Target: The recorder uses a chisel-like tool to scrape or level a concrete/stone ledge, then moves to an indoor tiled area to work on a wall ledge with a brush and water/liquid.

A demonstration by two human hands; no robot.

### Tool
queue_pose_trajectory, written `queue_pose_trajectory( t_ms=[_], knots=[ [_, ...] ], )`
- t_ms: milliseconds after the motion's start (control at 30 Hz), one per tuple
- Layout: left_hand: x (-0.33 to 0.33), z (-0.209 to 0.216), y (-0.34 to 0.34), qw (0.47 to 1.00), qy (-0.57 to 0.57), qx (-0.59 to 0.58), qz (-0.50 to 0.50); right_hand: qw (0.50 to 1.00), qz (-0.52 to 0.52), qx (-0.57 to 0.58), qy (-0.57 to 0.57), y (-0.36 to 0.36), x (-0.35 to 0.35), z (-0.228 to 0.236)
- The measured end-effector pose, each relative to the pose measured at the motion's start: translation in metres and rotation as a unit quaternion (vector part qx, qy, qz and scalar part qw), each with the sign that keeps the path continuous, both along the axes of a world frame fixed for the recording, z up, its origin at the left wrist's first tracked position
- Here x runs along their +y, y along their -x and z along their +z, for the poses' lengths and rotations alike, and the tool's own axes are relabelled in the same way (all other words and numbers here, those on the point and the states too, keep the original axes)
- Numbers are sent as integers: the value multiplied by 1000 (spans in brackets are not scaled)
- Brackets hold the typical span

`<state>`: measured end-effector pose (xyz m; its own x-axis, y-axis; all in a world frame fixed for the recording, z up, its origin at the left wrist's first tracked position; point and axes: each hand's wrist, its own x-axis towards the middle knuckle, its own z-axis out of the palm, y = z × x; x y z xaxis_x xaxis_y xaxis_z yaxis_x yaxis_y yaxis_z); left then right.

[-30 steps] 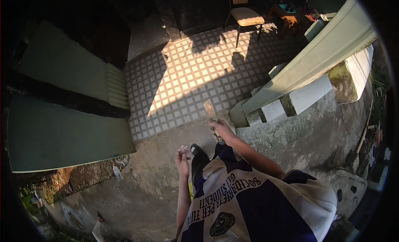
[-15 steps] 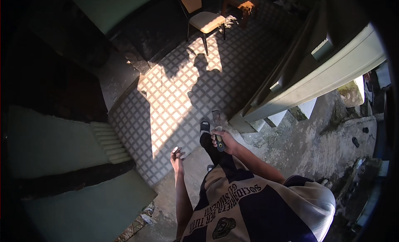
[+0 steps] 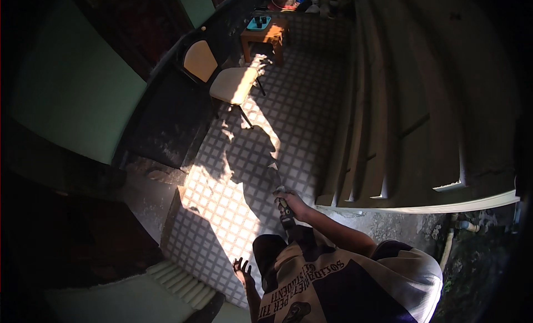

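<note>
My right hand (image 3: 294,204) is wrapped round the dark handle of a scraper (image 3: 286,216), held out in front of my body. Its flat blade points away from me over the tiled floor and is hard to make out in the shade. Lower and to the left hangs my left hand (image 3: 242,271), fingers apart, partly in sunlight; I see nothing in it. Dark trousers and a patterned shirt (image 3: 344,267) fill the space behind both hands.
A chair (image 3: 233,85) with a pale seat stands ahead on the tiled floor (image 3: 222,203). Beyond it, a wooden table (image 3: 261,37) carries a blue tray (image 3: 259,24) with dark cups. A slatted railing (image 3: 388,140) runs along the right; a dark-based green wall (image 3: 105,95) lines the left.
I have moved forward onto the tiles; the chair and table appear nearer and the railing fills more of the right. My right hand keeps the scraper. The left hand's fingers have spread.
</note>
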<state>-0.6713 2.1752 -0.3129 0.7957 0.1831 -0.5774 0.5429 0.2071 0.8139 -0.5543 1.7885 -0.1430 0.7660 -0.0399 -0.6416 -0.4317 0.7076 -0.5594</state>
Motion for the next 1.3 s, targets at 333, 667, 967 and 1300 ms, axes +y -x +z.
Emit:
queue_pose_trajectory(
  t_ms=[333,667,967,1300],
  knots=[
    [-59,17,-311,986,8,1,-165,983,-157,28,87,-130,-89,-4],
    [-225,50,-644,932,-2,-84,-354,900,-406,137,78,-190,-128,-5],
    [-480,103,-755,841,43,-148,-518,818,-541,156,121,-229,-206,-40],
    [-745,83,-708,860,144,11,-489,814,-547,115,160,-310,-472,0]
  ],
)
